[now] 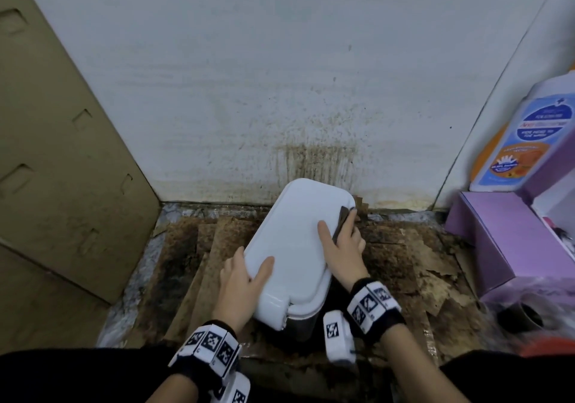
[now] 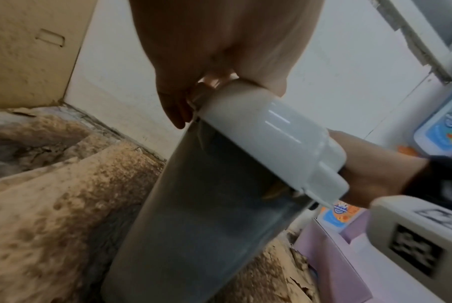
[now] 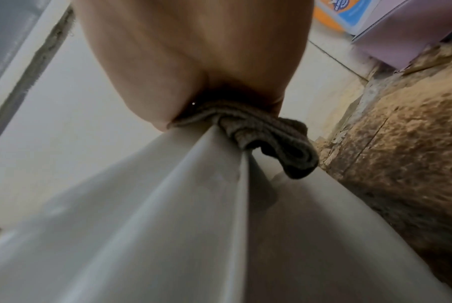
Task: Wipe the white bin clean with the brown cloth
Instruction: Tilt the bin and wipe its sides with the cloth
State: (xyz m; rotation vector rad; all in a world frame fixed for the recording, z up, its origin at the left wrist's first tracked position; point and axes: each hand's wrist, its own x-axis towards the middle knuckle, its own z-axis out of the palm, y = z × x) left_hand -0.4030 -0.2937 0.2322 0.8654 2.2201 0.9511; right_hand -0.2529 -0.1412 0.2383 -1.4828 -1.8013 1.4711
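Our left hand (image 1: 241,284) grips the bin (image 1: 292,247); our right hand (image 1: 343,247) pinches the cloth (image 3: 266,141) on its rim: we should press firmly along the edge

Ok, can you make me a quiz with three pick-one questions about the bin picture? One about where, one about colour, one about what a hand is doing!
1. Where is the cloth?
A. at the bin's right edge
B. on the floor
C. in the box

2. What colour is the box on the right?
A. green
B. purple
C. black

3. What is the left hand doing?
A. hanging idle
B. wiping the wall
C. holding the bin

Answers: 1 A, the right hand presses it there; 2 B, its sides are purple; 3 C, thumb on the lid, fingers round the edge.
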